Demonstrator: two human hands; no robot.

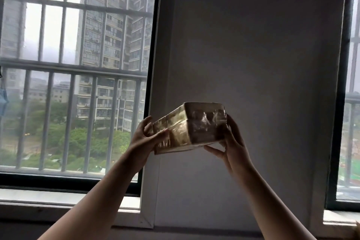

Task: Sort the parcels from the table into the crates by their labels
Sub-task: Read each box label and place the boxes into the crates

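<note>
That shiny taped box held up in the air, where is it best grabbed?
By its two short ends, one hand from each side, as the left hand and right hand do now. The parcel is long and wrapped in glossy tape that looks slippery, so a grip over the end edges, thumb underneath, probably holds best.

Both arms raised, parcel (pixel 190 127) held up in front of the grey wall (pixel 253 64). Parcel is a box wrapped in glossy tape, tilted, one corner edge toward the camera. Left hand (pixel 145 137) grips its left end, thumb across the near face, fingers behind. Right hand (pixel 232 140) grips its right end, thumb under the bottom edge, fingers up the far side. Barred window (pixel 78 74) left of the parcel, second window (pixel 350 103) well to its right. No label readable.
</note>
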